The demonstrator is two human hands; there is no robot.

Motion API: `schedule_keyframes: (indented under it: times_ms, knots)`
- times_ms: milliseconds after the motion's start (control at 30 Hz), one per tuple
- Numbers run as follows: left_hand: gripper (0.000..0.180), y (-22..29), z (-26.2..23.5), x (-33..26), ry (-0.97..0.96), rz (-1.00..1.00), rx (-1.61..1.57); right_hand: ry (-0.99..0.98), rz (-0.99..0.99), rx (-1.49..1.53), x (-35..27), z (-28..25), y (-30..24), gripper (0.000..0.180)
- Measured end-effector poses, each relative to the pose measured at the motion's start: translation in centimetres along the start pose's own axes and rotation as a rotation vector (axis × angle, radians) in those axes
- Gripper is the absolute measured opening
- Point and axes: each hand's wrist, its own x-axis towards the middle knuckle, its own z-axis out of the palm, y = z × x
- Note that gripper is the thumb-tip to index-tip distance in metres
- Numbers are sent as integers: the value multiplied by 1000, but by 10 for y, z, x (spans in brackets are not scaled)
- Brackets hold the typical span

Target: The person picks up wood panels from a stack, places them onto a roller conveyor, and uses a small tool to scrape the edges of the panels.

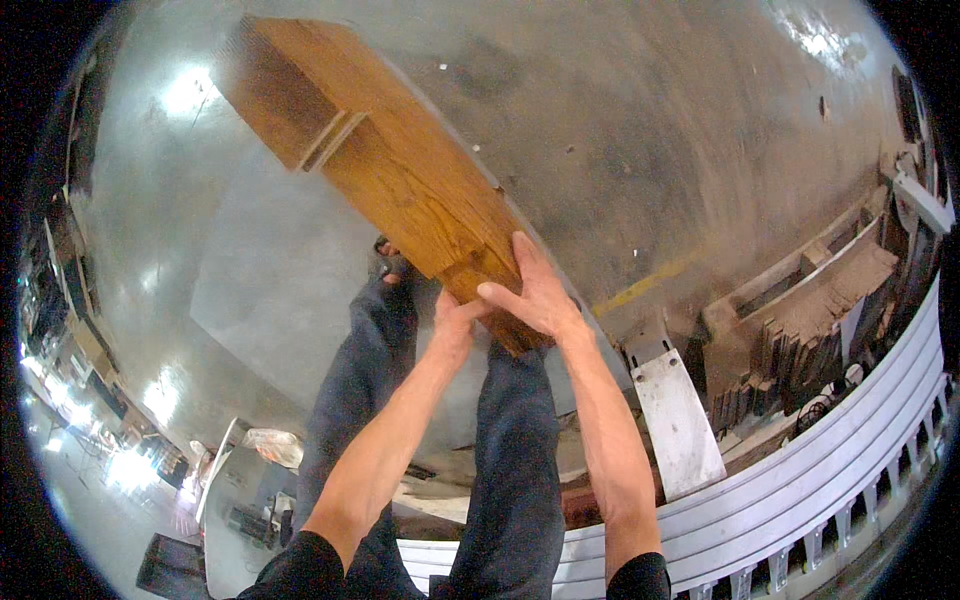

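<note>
Both hands grip the near end of a long wooden piece (pixel 385 165), brown and grained, which runs from the centre of the frame up toward the upper left. Right hand (pixel 530 295) lies clenched over the top face and the right edge, fingers spread flat along the grain; left hand (pixel 452 325) cups the underside and near corner, its fingers mostly hidden beneath the wood, so the closure there is judged from the thumb and wrist only. One hand above and one below looks like a way to steady a long, end-heavy load held out from the body. A cross strip stands out on the far part of the piece, where the wood steps down. Below it, at centre, dark trouser legs and a shoe (pixel 390 262) on a grey concrete floor (pixel 620 120) with a yellow line at right of centre. Lower right: a pale metal plate (pixel 680 420), stacked timber offcuts (pixel 800 330), and a ribbed white rail (pixel 850 450) curving along the rim.
</note>
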Motion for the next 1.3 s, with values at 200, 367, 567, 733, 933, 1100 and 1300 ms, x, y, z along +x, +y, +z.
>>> schedule_keyframes:
  times_ms: [200, 367, 567, 733, 933, 1100, 1300]
  knots:
    - [70, 9, -5, -5, -17, 82, -58, 30, 5, 145, 2, -11, -19, 113]
    - [79, 43, -25, -7, 112, 281, -32, 0, 28, 175, 12, -38, -53, 114]
    - [62, 92, -11, 17, -63, 308, -61, -21, -52, 85, 47, -37, -90, 112]
    - [58, 101, -15, 21, -16, 240, -38, -29, -90, -17, 66, -16, -104, 104]
    - [66, 148, -31, 18, 57, 394, -98, 63, -114, -119, 68, -27, -142, 95]
    - [91, 221, -54, 32, 393, 745, 428, 224, -472, -197, 93, -37, -214, 85]
    - [102, 285, -60, 29, 394, 850, 909, 359, -678, -424, 131, -37, -251, 75]
